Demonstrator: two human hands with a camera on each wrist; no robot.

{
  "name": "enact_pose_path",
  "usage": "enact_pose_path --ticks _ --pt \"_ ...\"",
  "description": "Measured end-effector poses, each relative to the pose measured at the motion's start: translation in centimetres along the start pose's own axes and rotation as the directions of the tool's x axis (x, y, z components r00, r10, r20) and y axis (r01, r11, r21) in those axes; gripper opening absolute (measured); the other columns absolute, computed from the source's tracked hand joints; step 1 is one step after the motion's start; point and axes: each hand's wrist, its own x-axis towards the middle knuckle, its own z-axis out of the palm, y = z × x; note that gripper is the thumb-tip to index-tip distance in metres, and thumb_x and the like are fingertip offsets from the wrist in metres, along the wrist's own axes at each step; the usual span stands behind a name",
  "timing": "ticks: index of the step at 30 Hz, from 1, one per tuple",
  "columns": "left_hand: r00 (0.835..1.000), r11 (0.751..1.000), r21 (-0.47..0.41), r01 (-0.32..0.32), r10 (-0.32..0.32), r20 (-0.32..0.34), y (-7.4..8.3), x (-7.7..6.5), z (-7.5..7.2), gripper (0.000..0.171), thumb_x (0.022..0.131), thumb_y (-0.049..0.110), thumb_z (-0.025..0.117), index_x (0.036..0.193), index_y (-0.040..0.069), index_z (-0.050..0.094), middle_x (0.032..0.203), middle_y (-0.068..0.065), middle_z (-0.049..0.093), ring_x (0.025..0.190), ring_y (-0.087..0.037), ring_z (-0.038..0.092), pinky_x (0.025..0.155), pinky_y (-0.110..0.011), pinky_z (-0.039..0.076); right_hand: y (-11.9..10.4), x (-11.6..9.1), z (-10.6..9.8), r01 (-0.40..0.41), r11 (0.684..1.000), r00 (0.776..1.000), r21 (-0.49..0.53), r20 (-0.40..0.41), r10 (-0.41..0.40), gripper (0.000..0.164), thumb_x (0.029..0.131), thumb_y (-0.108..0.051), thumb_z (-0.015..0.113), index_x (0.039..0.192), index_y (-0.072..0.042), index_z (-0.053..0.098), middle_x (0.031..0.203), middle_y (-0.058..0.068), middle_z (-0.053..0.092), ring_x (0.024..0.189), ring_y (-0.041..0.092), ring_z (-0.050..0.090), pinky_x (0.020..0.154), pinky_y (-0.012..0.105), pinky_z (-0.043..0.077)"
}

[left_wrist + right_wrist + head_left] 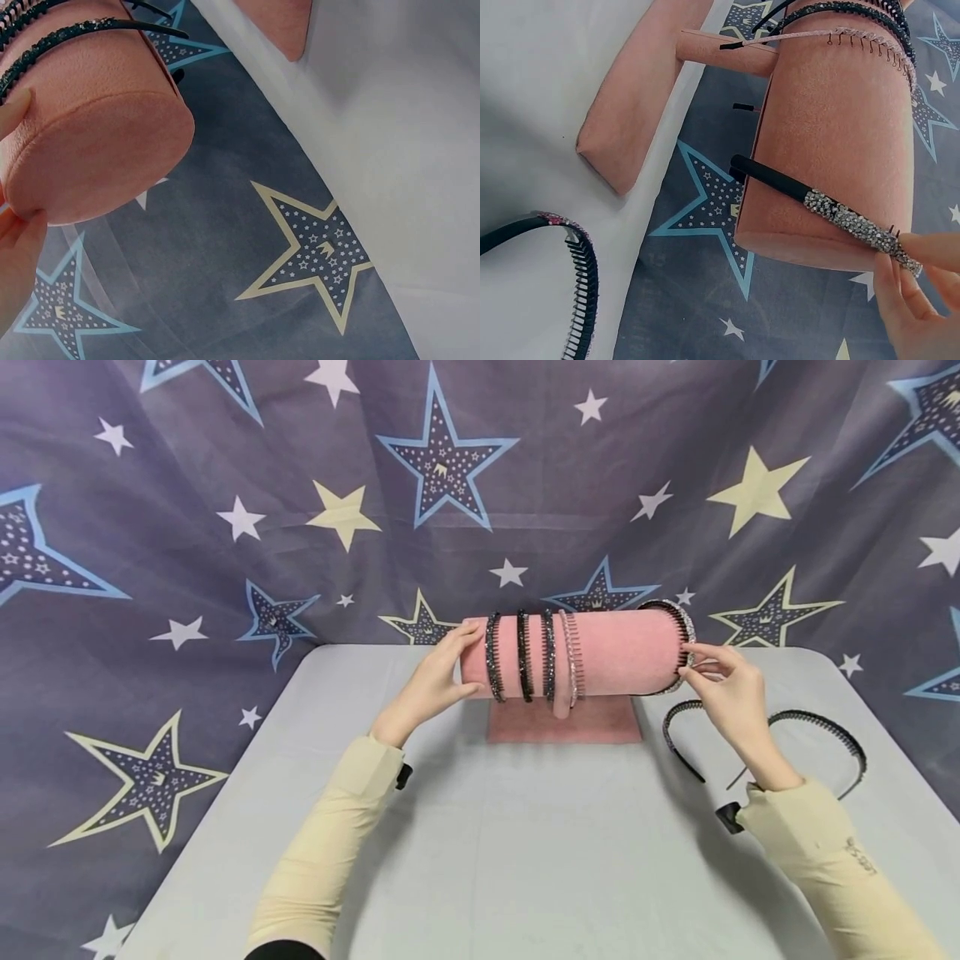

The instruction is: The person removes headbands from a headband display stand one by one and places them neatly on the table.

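A pink velvety headband stand (626,647) has a horizontal roll on a flat base. My left hand (427,681) holds the roll's left end, fingers above and thumb below. At the opposite end, my right hand (727,685) pinches a black headband with silver rhinestones (847,221) between thumb and fingers. That headband lies around the roll, slanted near its edge in the right wrist view. Three dark beaded headbands (492,656) and a pink toothed headband (573,656) sit on the roll's left half.
Two dark toothed headbands lie on the grey-white table at the right: a smaller-looking one (671,747) and a wider one (851,743), partly behind the right hand and forearm. A dark star-patterned cloth (300,460) hangs behind the table.
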Motion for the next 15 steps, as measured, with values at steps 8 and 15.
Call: enact_pose_path --ticks 8,15 --pt "1.0 1.0 -0.005 0.002 -0.002 0.005 -0.06 0.03 -0.01 0.07 0.068 0.004 0.073 0.128 -0.006 0.039 0.137 -0.019 0.034 0.129 -0.028 0.027 0.109 -0.031 0.02 0.0 -0.01 -0.32 -0.022 1.0 1.0 -0.003 0.002 0.022 0.028 0.074 0.005 0.064 0.102 0.007 0.063 0.079 0.0 0.05 0.069 -0.01 0.052 0.069 0.003 0.045" --pt "1.0 1.0 -0.008 -0.004 0.004 -0.005 -0.14 0.05 0.07 0.069 0.067 0.003 0.073 0.127 -0.006 0.039 0.136 -0.019 0.034 0.129 -0.028 0.027 0.109 -0.031 0.02 0.14 0.06 -0.44 -0.03 0.999 1.0 -0.013 -0.001 0.03 0.028 0.074 0.005 0.064 0.103 0.007 0.062 0.08 -0.001 0.05 0.069 -0.01 0.052 0.068 0.003 0.045"
